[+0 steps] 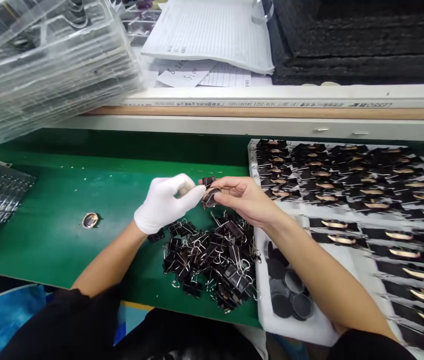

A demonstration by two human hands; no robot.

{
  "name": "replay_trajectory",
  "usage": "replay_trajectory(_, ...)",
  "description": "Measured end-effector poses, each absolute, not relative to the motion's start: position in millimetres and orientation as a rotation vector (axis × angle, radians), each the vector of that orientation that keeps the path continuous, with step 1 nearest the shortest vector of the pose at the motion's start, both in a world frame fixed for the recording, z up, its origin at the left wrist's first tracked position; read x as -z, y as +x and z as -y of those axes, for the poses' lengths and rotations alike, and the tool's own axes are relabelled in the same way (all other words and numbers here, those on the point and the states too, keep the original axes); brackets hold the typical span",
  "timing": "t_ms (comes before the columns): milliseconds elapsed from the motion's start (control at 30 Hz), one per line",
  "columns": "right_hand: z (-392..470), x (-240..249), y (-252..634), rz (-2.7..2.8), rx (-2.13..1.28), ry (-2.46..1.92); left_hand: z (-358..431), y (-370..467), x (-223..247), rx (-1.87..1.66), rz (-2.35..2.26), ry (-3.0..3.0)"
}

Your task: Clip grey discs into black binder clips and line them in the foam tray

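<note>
My left hand [170, 199], in a white glove, has thumb and forefinger pinched at the left edge of a small round watch case [209, 199] with a dark face. My bare right hand [244, 197] grips the same case from the right, between thumb and fingers. A black binder clip [208, 181] shows just above it at the fingertips; whether it is clamped on is hidden. Below both hands lies a heap of black binder clips [212, 260] with silver wire handles. Farther left, another watch case [90, 220] with a gold-coloured rim rests on the green table [121, 200].
At right, a white tray [263, 295] holds dark round discs [290, 292]; beyond it are rows of clipped pieces [326, 185]. Clear plastic trays [54, 65] overhang at upper left. A shelf edge [234, 112] crosses behind, bearing papers [212, 35] and black foam [362, 45].
</note>
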State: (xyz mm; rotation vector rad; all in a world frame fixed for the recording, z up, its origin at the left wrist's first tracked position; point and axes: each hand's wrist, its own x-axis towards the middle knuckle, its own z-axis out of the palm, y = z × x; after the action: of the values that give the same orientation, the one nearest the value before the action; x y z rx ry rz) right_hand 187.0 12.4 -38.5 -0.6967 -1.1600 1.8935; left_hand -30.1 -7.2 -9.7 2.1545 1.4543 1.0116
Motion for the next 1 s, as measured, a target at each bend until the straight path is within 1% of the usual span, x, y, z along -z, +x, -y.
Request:
replay_trajectory(67, -11.3, 39.9, 185.4, 1.146, -1.855, -0.694, 8.2, -27.9, 8.0, -0.944, -1.623, 2.101)
replay_trajectory(133, -10.7, 40.1, 185.3, 1.182, -1.813, -0.691, 8.6, -27.1, 3.2, -0.795, -1.717, 2.05)
replay_trajectory(233, -9.4, 39.1, 186.0, 1.263, -1.722, -0.697, 9.3, -27.8, -4.4, -0.611, -1.754, 2.042)
replay_trajectory(300, -7.6, 37.4, 185.9, 1.295, -1.668, -0.682, 9.7, -28.9, -6.4, -0.559, -1.702, 2.065)
replay_trajectory(367, -4.8, 34.0, 185.4, 1.316, -1.65, -0.654, 9.6, -30.1, -5.5, -0.591, -1.575, 2.101)
replay_trajectory(467, 0.0, 24.8, 185.0, 1.346, -1.677, -0.672, 7.8, -32.3, -2.3, -0.737, -1.44, 2.155)
replay_trajectory(533, 2.2, 17.9, 184.8, 1.309, -1.694, -0.735, 6.5, -34.5, -1.3, -0.817, -1.458, 2.189)
replay_trajectory(633, 1.1, 12.0, 184.2, 1.091, -1.648, -0.838, 7.0, -36.8, -2.4, -0.869, -1.501, 2.174)
replay_trajectory(733, -3.5, 14.6, 183.5, 0.908, -1.574, -0.917, 11.7, -33.1, -3.8, -0.825, -1.41, 2.058)
replay_trajectory(833, -5.8, 21.8, 182.0, 0.91, -1.525, -0.926, 17.8, -24.8, -2.5, -0.82, -1.32, 1.969)
replay_trajectory(1000, -2.8, 30.5, 175.4, 0.897, -1.51, -0.896, 20.9, -15.8, 4.6, -0.908, -1.312, 1.973)
